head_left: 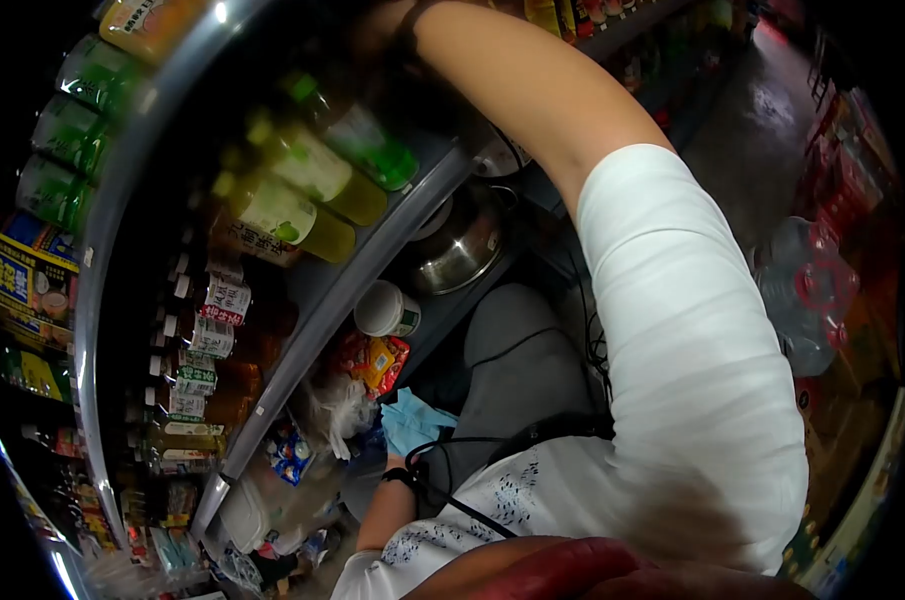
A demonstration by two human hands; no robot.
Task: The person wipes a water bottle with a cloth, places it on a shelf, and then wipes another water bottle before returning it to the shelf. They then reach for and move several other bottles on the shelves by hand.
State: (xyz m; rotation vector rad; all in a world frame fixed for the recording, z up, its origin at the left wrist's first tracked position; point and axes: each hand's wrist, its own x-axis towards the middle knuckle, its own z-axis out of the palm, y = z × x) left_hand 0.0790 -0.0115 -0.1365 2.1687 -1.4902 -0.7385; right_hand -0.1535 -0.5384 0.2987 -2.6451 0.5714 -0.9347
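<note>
My left hand (396,462), with a dark band at the wrist, is low beside my grey-trousered knee. It grips a crumpled light blue cloth (413,420), which hides most of the fingers. My right arm stretches up across the view, and my right hand (380,26) is at the top edge, in shadow among the shelves. Its fingers cannot be made out. Below it on the shelf stand bottles of yellow-green drink (290,215) and a green-labelled bottle (367,145).
Rows of amber bottles (207,335) fill the shelf at left, behind a grey shelf edge (347,310). A metal pot (460,250), a white tub (384,309) and a red-orange packet (374,362) are on the lower shelf. Large clear plastic bottles (804,290) stand at right. Black cables hang nearby.
</note>
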